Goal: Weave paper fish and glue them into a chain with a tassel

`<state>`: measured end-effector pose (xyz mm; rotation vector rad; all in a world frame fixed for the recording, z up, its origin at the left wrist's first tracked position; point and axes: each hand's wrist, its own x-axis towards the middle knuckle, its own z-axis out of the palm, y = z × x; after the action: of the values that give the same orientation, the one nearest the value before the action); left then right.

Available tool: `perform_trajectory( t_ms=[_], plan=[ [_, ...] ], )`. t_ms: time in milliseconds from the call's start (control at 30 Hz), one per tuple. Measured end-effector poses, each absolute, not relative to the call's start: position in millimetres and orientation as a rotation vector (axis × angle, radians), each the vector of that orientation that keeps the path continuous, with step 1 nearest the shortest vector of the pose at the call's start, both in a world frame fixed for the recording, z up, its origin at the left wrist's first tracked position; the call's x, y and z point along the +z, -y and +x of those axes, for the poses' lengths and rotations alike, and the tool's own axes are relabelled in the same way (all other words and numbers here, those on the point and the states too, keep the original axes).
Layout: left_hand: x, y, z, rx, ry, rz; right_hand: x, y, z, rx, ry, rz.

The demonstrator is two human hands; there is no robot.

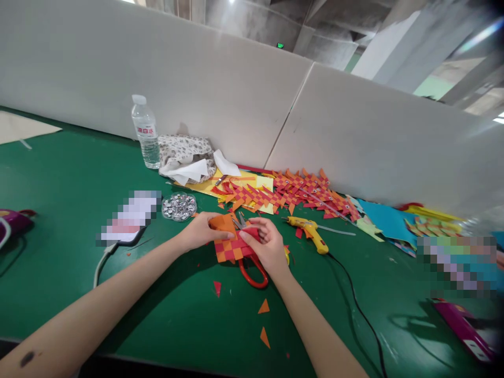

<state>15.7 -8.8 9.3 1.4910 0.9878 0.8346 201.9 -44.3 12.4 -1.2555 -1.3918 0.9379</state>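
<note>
A red and orange checkered piece of woven paper point(227, 250) is held between my two hands over the green table. My left hand point(200, 231) pinches its orange upper left side. My right hand point(269, 244) has closed fingers on the red strips at its right side. Behind and below the paper is a pair of scissors point(255, 278); its red handle loop shows under the paper and its metal blade tips show above. Part of the scissors is hidden by the paper and my right hand.
Woven paper fish shapes point(299, 189) are piled by the partition. A yellow glue gun point(309, 231) with a black cord lies to the right, a dish of googly eyes point(179, 206) to the left. A water bottle point(146, 134) stands behind. Orange paper scraps point(264, 306) lie in front.
</note>
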Motion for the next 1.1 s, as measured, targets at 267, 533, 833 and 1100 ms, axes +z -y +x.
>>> perform_trajectory(
  t_ms=[267, 533, 833, 1100],
  plan=[
    [8.7, 6.1, 13.0, 0.833, -1.016, 1.481, 10.2, 41.6, 210.9, 1.151, 1.392, -1.200],
    [9.3, 7.2, 14.4, 0.895, -1.033, 1.443, 11.8, 40.2, 208.1, 1.142, 1.274, -1.187],
    [15.2, 17.8, 22.8, 0.927, -1.043, 1.447, 11.4, 44.8, 206.7, 1.109, 1.322, -1.208],
    [11.9, 12.8, 20.6, 0.939, -1.036, 1.407, 13.9, 46.3, 206.5, 1.048, 1.411, -1.246]
  ],
)
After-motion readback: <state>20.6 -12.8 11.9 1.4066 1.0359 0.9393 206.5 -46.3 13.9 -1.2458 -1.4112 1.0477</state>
